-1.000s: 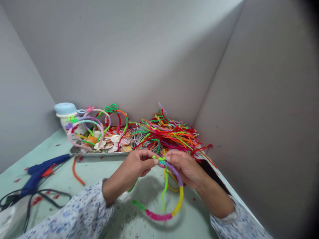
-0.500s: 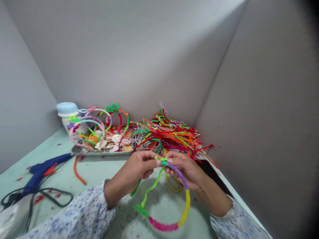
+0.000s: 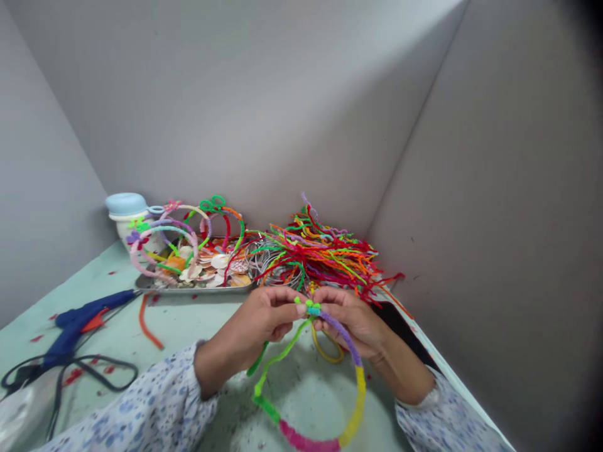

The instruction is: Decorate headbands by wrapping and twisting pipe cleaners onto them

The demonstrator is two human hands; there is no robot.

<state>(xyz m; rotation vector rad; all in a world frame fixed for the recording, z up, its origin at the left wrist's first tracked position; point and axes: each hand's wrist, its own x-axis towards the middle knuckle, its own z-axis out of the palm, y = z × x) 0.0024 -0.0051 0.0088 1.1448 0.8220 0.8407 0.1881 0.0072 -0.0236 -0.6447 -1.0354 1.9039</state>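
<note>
Both the left hand point(image 3: 258, 321) and right hand point(image 3: 352, 321) pinch one hoop point(image 3: 359, 395); below their grip, a thin green strand point(image 3: 283, 355) has swung leftward, apparently leaving the pinched spot unobstructed.

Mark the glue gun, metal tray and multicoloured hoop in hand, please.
Glue gun point(image 3: 74, 326), head view: blue body.
Metal tray point(image 3: 202, 291), head view: front rim.
Multicoloured hoop point(image 3: 360, 390), head view: yellow section.
</note>
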